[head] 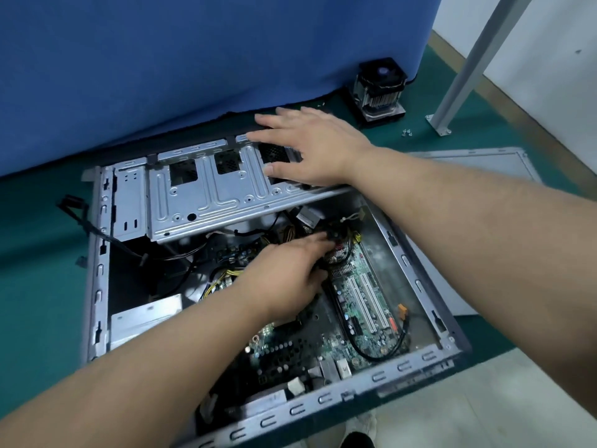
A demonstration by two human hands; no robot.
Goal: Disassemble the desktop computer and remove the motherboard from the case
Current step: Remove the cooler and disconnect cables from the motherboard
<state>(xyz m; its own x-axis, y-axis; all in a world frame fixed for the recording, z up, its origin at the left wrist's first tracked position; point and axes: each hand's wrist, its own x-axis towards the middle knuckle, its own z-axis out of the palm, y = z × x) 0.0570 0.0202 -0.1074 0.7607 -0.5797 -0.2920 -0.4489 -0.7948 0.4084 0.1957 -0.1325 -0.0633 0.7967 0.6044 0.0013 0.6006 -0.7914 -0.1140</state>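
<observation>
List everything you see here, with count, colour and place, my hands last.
case: one, grey, open on the green mat
drive cage: one, silver, across the case's far end
motherboard: one, green, inside the case
cables: several, black and yellow, inside the case
cooler: one, black and silver, on the mat behind the case
screws: a few, silver, right of the cooler
side panel: one, grey, right of the case
left hand: reaching among the cables
right hand: flat on the drive cage

The case [97, 286] and its drive cage [206, 192] are bare stamped metal, dull silver and smooth. The motherboard [358, 292] is green board with glossy white plastic slots, and the desk [38, 253] has a matt green mat. Behind hangs blue cloth [193, 53] of felt-like weave; the cooler [378, 88] pairs shiny metal fins with black plastic.
</observation>
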